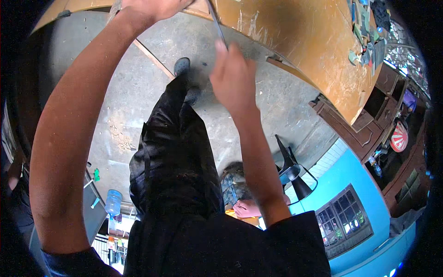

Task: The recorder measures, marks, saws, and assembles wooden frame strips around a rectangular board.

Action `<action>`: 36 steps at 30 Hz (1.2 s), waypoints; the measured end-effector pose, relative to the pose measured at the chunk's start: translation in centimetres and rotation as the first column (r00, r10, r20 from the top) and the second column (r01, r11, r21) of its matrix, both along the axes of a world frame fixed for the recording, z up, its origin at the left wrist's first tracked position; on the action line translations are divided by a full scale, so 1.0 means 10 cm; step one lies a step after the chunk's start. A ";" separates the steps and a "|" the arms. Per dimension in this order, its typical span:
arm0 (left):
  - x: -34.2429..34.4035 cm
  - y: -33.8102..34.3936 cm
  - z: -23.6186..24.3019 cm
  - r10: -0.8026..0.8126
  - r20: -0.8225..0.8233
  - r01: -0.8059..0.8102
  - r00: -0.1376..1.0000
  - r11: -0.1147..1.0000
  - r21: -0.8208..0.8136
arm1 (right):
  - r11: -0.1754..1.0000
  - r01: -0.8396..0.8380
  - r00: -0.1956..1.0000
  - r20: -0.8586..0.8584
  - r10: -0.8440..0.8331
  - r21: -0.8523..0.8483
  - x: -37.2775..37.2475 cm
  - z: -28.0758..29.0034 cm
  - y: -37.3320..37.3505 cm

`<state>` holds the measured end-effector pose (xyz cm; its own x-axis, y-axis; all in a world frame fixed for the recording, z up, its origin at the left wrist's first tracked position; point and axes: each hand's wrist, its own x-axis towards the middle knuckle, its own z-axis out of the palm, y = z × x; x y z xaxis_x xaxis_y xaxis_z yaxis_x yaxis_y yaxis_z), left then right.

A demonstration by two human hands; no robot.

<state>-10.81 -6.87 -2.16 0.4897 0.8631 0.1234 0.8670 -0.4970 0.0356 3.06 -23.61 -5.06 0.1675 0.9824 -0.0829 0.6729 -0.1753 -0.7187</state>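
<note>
My right hand (234, 78), slightly blurred, is closed around the near end of a long thin grey metal tool (215, 19). Its narrow shaft slants up and left across the edge of the worn yellow-brown tabletop (286, 27). At the top of the picture my left hand (154, 6) lies by the table edge, to the left of the tool. Most of its fingers are cut off by the frame, so their grip is hidden. A small pale brown piece (199, 6) shows between the left hand and the tool; I cannot make out what it is.
Scraps and small items (367, 44) crowd the table's right end. Beyond stand a dark wooden cabinet (357, 122) and a red-and-white round object (399, 137). A black chair (295, 173) is behind me on the right, a blue water jug (113, 202) on the left. Shavings (121, 136) litter the concrete floor.
</note>
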 end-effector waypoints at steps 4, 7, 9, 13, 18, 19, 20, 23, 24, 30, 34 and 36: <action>-0.02 0.00 -0.09 -0.040 0.078 0.036 0.996 0.998 0.048 | 0.997 0.007 0.998 0.059 -0.012 0.083 -0.11 -0.10 0.38; -0.05 0.03 -0.07 -0.043 0.072 0.039 0.996 0.997 0.063 | 1.000 0.013 0.999 -0.035 -0.012 0.013 -0.04 -0.06 0.01; -0.02 0.02 -0.05 -0.067 0.064 0.062 0.996 0.996 0.071 | 1.000 0.005 0.999 0.042 -0.006 0.004 -0.01 -0.02 -0.01; 0.00 0.02 -0.03 -0.028 0.067 0.027 0.997 1.000 0.017 | 0.999 -0.016 1.000 0.019 0.016 0.047 -0.07 -0.06 0.23; -0.05 0.02 -0.05 -0.050 0.104 0.041 0.993 0.996 0.082 | 0.998 0.055 0.998 -0.036 -0.054 0.030 0.03 -0.13 -0.39; -0.02 0.03 -0.02 -0.034 0.051 0.031 0.998 0.998 0.062 | 0.998 0.048 0.998 -0.036 -0.050 -0.049 0.07 -0.11 -0.39; 0.03 0.02 0.00 -0.031 0.002 0.031 1.000 0.999 0.038 | 0.997 0.056 0.998 -0.035 -0.058 -0.051 0.06 -0.08 -0.27; 0.03 0.00 -0.05 -0.022 0.045 0.021 0.999 1.000 0.018 | 0.999 0.003 1.000 -0.004 -0.002 0.039 -0.03 -0.14 0.27; 0.01 0.00 -0.07 -0.022 0.046 0.021 0.999 1.000 0.016 | 0.999 0.003 1.000 -0.003 -0.003 0.037 -0.03 -0.14 0.22; 0.03 -0.01 0.06 0.003 0.011 -0.003 1.000 1.000 -0.022 | 1.000 -0.012 1.000 -0.017 0.012 0.004 0.12 -0.13 -0.33; 0.08 0.02 -0.03 -0.016 0.055 0.016 0.998 1.000 -0.007 | 0.999 -0.047 0.998 0.046 0.046 0.016 0.04 -0.17 0.20; 0.02 0.00 -0.01 0.012 0.064 -0.012 0.998 1.000 -0.001 | 1.000 -0.015 1.000 0.002 0.015 -0.011 -0.03 -0.13 0.14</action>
<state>-10.63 -6.85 -2.31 0.4703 0.8690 0.1539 0.8690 -0.4864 0.0910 2.81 -22.21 -6.38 0.1533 0.9838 -0.0929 0.6769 -0.1730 -0.7154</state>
